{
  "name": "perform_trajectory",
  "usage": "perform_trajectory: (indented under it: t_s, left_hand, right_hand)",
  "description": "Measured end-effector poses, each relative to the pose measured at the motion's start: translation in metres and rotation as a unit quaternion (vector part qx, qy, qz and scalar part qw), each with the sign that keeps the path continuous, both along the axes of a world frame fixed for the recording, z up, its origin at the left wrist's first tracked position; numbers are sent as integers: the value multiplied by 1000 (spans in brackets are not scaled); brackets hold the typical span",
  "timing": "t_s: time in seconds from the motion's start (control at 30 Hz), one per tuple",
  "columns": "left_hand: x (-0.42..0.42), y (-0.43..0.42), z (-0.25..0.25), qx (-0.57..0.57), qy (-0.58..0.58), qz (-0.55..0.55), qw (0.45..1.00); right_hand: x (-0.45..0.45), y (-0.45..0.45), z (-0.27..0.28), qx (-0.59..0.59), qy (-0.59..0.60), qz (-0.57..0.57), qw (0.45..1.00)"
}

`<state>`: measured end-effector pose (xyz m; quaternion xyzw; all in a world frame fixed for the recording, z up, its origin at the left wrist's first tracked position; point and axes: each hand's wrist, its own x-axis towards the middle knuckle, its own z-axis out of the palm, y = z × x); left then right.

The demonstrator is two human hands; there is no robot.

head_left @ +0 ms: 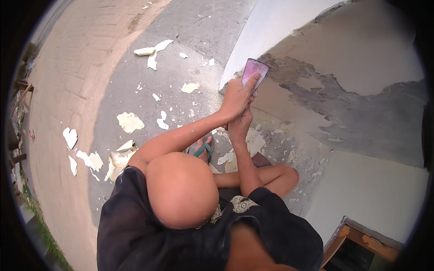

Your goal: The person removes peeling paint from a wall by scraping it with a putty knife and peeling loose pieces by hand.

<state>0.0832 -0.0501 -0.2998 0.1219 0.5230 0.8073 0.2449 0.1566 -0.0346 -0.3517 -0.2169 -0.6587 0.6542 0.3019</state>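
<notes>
A scraper [255, 71] with a broad, pink-and-white smeared blade is in front of me, its wide end against the peeling edge of the wall [307, 81]. My left hand [237, 98] is closed on it, the thumb pressed flat along the blade. Just below, my right hand [239, 123] is closed too, touching the left and apparently wrapped round the lower part of the scraper; that part is hidden by the hands. Next to the blade, the wall shows rough grey plaster where paint has come off.
Paint flakes [130, 122] lie scattered over the grey concrete floor [149, 99], with a curled strip [153, 52] farther off. Brick paving [68, 90] runs along the left. A wooden frame [361, 239] is at lower right. My bent knee [181, 189] sits between my arms, and a green sandal [204, 150] shows beyond.
</notes>
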Motion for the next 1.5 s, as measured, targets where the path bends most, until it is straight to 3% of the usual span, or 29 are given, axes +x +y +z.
perform_trajectory:
  t_s: [0.03,0.13,0.27,0.53,0.63,0.73,0.83,0.93,1.13,1.23,1.33,1.43,1.5]
  left_hand:
    - [-3,6,-1,31,0,-2,1000]
    - [-14,8,45,80,57,3,995]
    - [-2,0,11,22,2,6,1000]
    - [2,1,5,18,-32,-25,999]
    - [6,-18,-19,-36,-63,-65,995]
    - [25,-24,-31,26,-36,1,999]
    - [34,-27,-49,22,-42,-95,994]
    - [28,-29,-60,-3,-87,-135,987]
    - [19,-29,-40,-17,-37,-97,994]
    - [12,-23,-42,13,-41,-92,995]
    - [11,-25,-41,14,-51,-100,994]
    - [13,-29,-38,-12,-27,-97,995]
    - [6,-30,-37,-9,-32,-112,993]
  right_hand:
    - [-7,3,4,50,23,-12,998]
    - [-12,30,29,40,37,85,995]
    - [-1,3,16,-14,-26,29,999]
    - [7,12,4,27,-13,53,998]
    - [18,13,-8,-41,-84,90,992]
    - [28,16,-13,4,-117,81,990]
    - [18,17,-16,149,-57,-17,987]
    - [12,18,-14,175,-57,0,983]
    - [6,7,-16,204,-61,-44,976]
    - [-4,10,-3,164,-65,-20,984]
    - [0,8,-26,214,-42,-48,975]
    - [-5,-1,0,234,-21,-56,970]
    - [-6,1,1,160,-48,-20,986]
